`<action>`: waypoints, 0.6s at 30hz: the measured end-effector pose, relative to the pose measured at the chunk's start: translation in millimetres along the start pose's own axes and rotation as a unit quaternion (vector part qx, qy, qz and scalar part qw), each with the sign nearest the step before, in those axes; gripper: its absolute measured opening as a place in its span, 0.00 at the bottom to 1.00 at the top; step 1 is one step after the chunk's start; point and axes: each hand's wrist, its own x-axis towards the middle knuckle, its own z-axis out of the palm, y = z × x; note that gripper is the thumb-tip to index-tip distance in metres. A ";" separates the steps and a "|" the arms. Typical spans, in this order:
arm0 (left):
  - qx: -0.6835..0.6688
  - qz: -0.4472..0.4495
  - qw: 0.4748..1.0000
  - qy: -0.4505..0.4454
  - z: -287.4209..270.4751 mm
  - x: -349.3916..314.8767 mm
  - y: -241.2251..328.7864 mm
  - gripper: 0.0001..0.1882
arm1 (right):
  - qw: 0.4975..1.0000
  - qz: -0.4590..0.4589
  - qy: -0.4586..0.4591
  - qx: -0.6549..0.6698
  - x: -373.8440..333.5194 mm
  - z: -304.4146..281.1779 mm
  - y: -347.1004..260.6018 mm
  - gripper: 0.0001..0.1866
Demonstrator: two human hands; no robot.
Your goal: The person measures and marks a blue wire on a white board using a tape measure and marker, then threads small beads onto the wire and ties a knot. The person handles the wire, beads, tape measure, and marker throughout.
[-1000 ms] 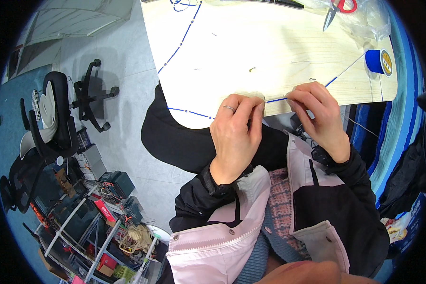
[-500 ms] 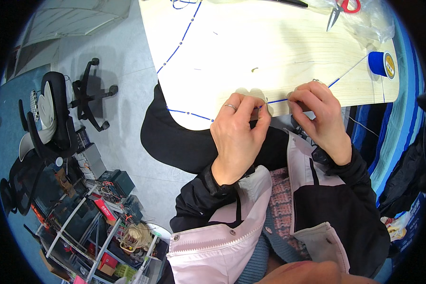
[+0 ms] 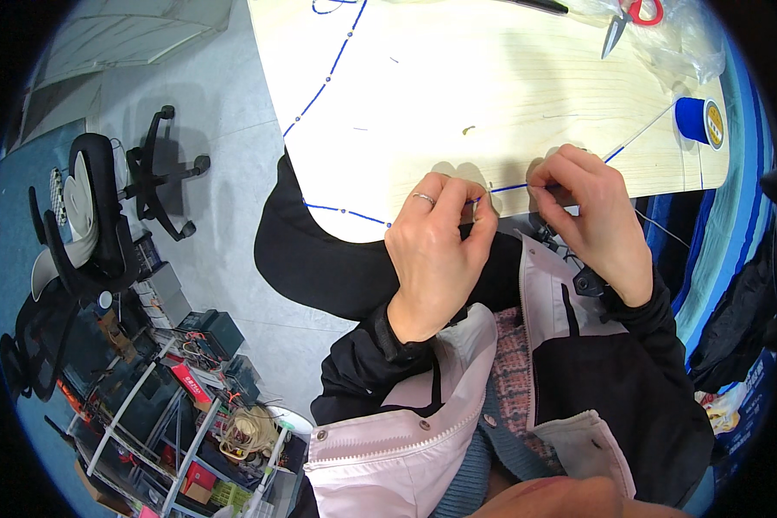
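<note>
A blue beaded cord (image 3: 346, 211) runs along the near edge of the pale wooden table, with small dark beads spaced on it. My left hand (image 3: 440, 250) pinches it between thumb and fingers, and a ring sits on one finger. To its right, my right hand (image 3: 591, 211) also has its fingertips closed on the cord, and a short straight blue length (image 3: 509, 187) stretches between the hands. Beyond the right hand the line continues to a spool of blue thread (image 3: 692, 119). Another beaded stretch (image 3: 327, 79) lies at the far left, ending in a loop.
Red-handled scissors (image 3: 614, 34) lie at the far right beside a clear plastic bag (image 3: 686, 47). A black pen (image 3: 540, 5) is at the far edge. On the floor at left stand a black office chair (image 3: 104, 216) and a cluttered rack (image 3: 138, 414).
My right hand has shifted very slightly to the right. The grip of both hands on the cord looks the same, and the view has moved a little.
</note>
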 end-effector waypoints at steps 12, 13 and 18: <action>0.000 0.014 1.000 -0.005 -2.1 0.4 1.3 0.05 | 0.999 0.019 -0.025 -0.006 2.9 -4.5 -6.2 0.03; -0.001 0.016 1.000 -0.004 -2.0 0.5 1.3 0.05 | 0.999 0.024 -0.027 -0.004 2.6 -4.8 -6.3 0.03; 0.002 0.019 1.000 0.001 -1.5 0.6 1.0 0.05 | 1.000 0.016 -0.024 -0.004 3.0 -4.7 -6.4 0.03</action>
